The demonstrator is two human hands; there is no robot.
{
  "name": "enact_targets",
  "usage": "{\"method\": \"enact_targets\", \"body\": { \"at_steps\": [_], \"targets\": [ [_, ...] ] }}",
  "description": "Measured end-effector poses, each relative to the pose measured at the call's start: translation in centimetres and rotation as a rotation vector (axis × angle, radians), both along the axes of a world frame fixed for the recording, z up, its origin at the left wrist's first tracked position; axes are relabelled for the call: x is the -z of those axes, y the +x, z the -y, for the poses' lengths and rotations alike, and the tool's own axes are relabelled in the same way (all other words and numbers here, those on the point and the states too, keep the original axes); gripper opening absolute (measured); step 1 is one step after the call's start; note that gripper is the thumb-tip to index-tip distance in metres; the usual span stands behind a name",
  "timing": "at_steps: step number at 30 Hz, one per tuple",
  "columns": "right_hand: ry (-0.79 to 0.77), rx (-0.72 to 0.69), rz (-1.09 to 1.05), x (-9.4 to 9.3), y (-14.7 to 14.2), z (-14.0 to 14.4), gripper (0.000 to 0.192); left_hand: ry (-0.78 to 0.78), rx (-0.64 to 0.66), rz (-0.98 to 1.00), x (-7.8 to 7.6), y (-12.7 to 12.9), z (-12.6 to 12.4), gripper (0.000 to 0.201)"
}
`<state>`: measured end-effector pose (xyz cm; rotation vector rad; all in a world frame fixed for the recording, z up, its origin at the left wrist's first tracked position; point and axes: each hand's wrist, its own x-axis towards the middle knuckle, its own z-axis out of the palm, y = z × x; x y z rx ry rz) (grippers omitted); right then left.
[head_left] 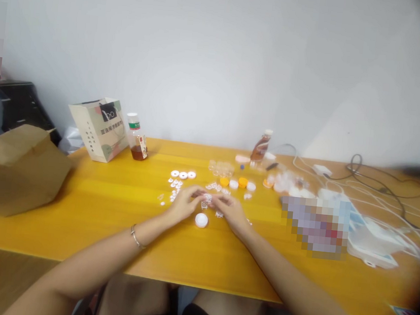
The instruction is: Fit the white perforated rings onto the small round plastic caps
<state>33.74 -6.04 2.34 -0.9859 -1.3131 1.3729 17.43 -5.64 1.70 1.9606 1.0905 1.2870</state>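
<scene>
White small part [207,197] pinched between our left hand [183,205] and right hand [230,212], fingers curled together, above the yellow tabletop [116,208], round cap [201,220] just below our hands.

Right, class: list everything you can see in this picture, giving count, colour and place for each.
table: one, yellow wood, across the view
paper gift bag: one, pale printed, back left
brown paper bag: one, left edge
drink bottles: two, amber liquid, back
white cap: one, between the hands
small white plastic parts: many, centre
orange caps: about two, centre back
cables: several, white and black, right
left hand: bracelet on wrist, on the parts
right hand: on the parts
</scene>
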Motion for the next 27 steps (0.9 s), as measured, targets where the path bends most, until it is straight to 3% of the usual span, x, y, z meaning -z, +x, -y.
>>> {"method": "enact_targets", "body": {
  "at_steps": [12, 24, 27],
  "targets": [
    [0.012, 0.046, 0.080, -0.2, 0.1, 0.1, 0.022, 0.059, -0.060, -0.041, 0.4, 0.1, -0.1, 0.010],
    [-0.030, 0.050, 0.030, 0.1, 0.0, -0.1, 0.026, -0.232, 0.032, 0.189, 1.4, 0.4, -0.7, 0.020],
    [-0.046, 0.040, 0.002, 0.0, 0.0, 0.0, 0.027, -0.243, 0.043, 0.215, 1.2, 0.5, -0.7, 0.019]
  ]
}}
